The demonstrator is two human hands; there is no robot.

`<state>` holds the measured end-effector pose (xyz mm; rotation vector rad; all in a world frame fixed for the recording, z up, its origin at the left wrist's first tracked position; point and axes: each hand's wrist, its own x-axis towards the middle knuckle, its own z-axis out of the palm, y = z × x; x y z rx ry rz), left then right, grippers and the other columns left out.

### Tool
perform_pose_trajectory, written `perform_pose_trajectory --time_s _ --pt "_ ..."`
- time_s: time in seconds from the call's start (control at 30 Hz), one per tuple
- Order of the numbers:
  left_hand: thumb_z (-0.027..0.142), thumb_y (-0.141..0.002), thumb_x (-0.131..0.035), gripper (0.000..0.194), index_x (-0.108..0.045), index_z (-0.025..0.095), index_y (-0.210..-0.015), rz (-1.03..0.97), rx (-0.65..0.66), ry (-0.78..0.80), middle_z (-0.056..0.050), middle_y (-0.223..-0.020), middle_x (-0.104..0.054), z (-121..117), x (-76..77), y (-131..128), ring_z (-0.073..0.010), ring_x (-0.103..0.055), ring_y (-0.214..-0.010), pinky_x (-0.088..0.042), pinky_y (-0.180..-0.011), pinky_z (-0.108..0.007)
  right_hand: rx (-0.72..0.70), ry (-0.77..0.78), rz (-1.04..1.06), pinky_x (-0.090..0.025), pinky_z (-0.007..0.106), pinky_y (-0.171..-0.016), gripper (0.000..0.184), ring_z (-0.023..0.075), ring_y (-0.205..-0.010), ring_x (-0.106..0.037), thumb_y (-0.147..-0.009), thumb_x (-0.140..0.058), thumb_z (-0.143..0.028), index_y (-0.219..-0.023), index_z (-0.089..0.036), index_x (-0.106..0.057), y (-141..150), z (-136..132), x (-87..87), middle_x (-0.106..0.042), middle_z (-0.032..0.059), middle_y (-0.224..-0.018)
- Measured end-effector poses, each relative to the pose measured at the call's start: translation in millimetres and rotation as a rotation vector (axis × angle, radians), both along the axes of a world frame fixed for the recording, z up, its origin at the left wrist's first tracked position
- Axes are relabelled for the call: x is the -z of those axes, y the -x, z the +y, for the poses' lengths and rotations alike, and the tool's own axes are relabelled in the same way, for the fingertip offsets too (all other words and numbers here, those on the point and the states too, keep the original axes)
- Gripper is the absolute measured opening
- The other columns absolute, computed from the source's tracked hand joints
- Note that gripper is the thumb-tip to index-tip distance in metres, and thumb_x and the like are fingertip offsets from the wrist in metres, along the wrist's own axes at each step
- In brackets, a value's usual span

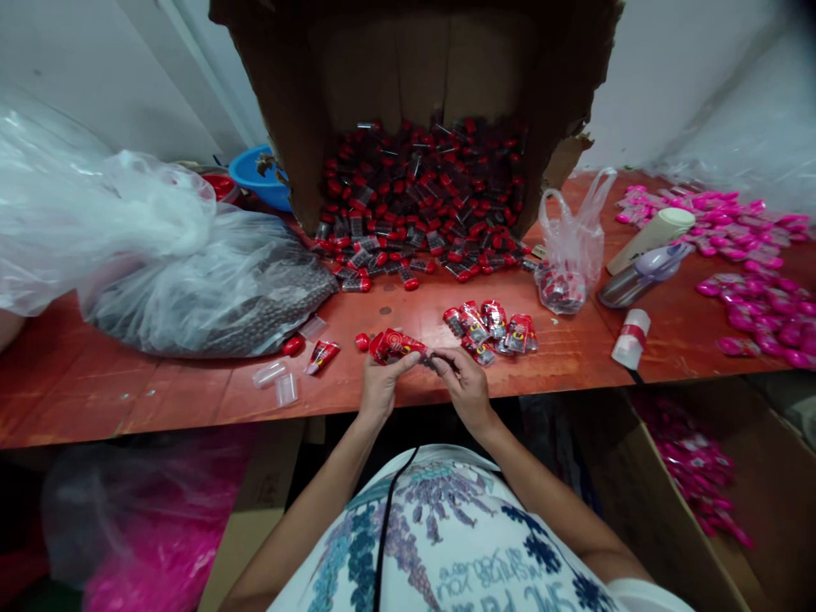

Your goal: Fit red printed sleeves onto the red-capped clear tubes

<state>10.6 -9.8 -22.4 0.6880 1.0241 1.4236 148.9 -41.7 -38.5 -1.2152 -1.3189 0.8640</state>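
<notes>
Between my two hands, over the front of the red table (357,399), is a red printed wrapper (396,343). My left hand (381,387) grips its near left side with the thumb on top. My right hand (467,384) pinches a small dark end at the wrapper's right; what exactly lies in those fingertips is too small to tell. Just left of the wrapper lies a loose red cap (362,342). Several wrapped red containers (494,327) sit beyond my right hand. Left of my left hand are a red wrapper piece (322,357) and clear plastic tubes (286,389).
A tipped cardboard box (421,59) spills red-capped containers (414,204) at the back. A big plastic bag (217,289) of dark pieces fills the left. To the right stand a small plastic bag (567,263), a bottle (643,274), a white roll (631,338) and pink items (765,306).
</notes>
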Motion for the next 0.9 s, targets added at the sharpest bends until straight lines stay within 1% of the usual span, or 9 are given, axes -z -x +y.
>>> perform_pose_trajectory --time_s 0.07,0.23,0.3,0.43,0.57,0.63,0.7,0.8,0.9 --pt "0.012 -0.051 -0.082 0.044 -0.069 0.018 -0.092 0.011 -0.008 0.006 0.001 -0.076 -0.07 -1.6 -0.7 0.8 -0.0145 -0.065 -0.071 -0.05 -0.079 -0.028 -0.001 0.002 0.012 -0.053 0.032 -0.077 0.021 0.0183 -0.088 -0.062 -0.087 -0.054 -0.033 -0.101 -0.023 -0.066 0.0 0.5 -0.3 -0.065 0.005 -0.097" --pt "0.013 -0.051 -0.082 0.042 -0.07 0.018 -0.091 0.037 0.09 0.0 -0.003 -0.09 -0.07 -2.2 -0.9 3.5 -0.0174 -0.065 -0.082 -0.049 -0.083 -0.031 -0.029 0.167 0.28 -0.055 0.027 -0.058 0.025 0.0159 -0.073 -0.062 -0.085 -0.055 -0.039 -0.099 -0.02 -0.064 1.7 2.7 1.0 -0.065 0.0029 -0.086" --pt "0.014 -0.051 -0.082 0.043 -0.07 0.017 -0.092 0.053 0.1 -0.004 -0.003 -0.089 -0.07 -2.2 -0.3 2.5 -0.0172 -0.065 -0.081 -0.049 -0.084 -0.031 -0.015 0.123 0.237 -0.055 0.028 -0.062 0.022 0.0158 -0.075 -0.062 -0.085 -0.056 -0.037 -0.099 -0.021 -0.065 2.0 2.0 0.2 -0.065 0.0026 -0.086" --pt "0.017 -0.054 -0.082 0.044 -0.068 0.015 -0.095 0.084 0.123 0.036 -0.002 -0.076 -0.069 -3.2 -0.6 -0.8 -0.0147 -0.064 -0.071 -0.05 -0.078 -0.029 -0.001 -0.01 0.032 -0.052 0.03 -0.078 0.019 0.0163 -0.085 -0.062 -0.086 -0.057 -0.031 -0.101 -0.023 -0.066 0.7 -0.2 0.9 -0.066 0.0032 -0.094" --pt "0.018 -0.054 -0.082 0.028 -0.067 0.012 -0.076 0.065 0.148 0.097 -0.003 -0.071 -0.068 -2.3 -2.9 -0.9 -0.0148 -0.064 -0.066 -0.052 -0.072 -0.029 -0.091 0.071 0.088 -0.054 0.029 -0.076 0.029 0.0162 -0.086 -0.062 -0.084 -0.059 -0.03 -0.112 -0.024 -0.061 -3.0 0.9 7.0 -0.063 0.0043 -0.101" --pt "0.018 -0.052 -0.083 0.028 -0.066 0.012 -0.074 0.036 0.133 0.13 -0.003 -0.071 -0.069 -2.2 -2.1 -1.3 -0.0159 -0.065 -0.066 -0.053 -0.071 -0.03 -0.15 0.092 0.094 -0.054 0.03 -0.079 0.039 0.0169 -0.093 -0.06 -0.081 -0.062 -0.028 -0.12 -0.026 -0.057 -5.6 2.6 8.9 -0.058 0.0055 -0.113" --pt "0.018 -0.052 -0.083 0.031 -0.067 0.012 -0.078 0.009 0.165 0.156 -0.005 -0.075 -0.07 -3.1 0.6 -3.1 -0.0177 -0.066 -0.068 -0.054 -0.072 -0.032 -0.169 0.087 0.088 -0.054 0.03 -0.079 0.045 0.0164 -0.093 -0.059 -0.08 -0.062 -0.025 -0.124 -0.029 -0.054 -8.2 4.7 9.3 -0.053 0.0058 -0.118" --pt "0.018 -0.054 -0.082 0.033 -0.069 0.011 -0.084 -0.011 0.244 0.183 -0.007 -0.079 -0.072 -5.9 6.5 -7.3 -0.0192 -0.067 -0.071 -0.054 -0.072 -0.032 -0.179 0.067 0.067 -0.054 0.03 -0.077 0.045 0.0155 -0.088 -0.059 -0.081 -0.06 -0.023 -0.125 -0.03 -0.055 -11.1 7.9 9.3 -0.054 0.0053 -0.113" --pt "0.017 -0.052 -0.083 0.033 -0.07 0.011 -0.081 -0.024 0.237 0.207 -0.006 -0.076 -0.072 -7.8 11.4 -10.6 -0.0177 -0.067 -0.067 -0.054 -0.071 -0.03 -0.196 0.058 0.023 -0.052 0.031 -0.08 0.038 0.0161 -0.089 -0.059 -0.081 -0.06 -0.023 -0.118 -0.029 -0.061 -11.7 9.9 12.3 -0.059 0.0034 -0.102"
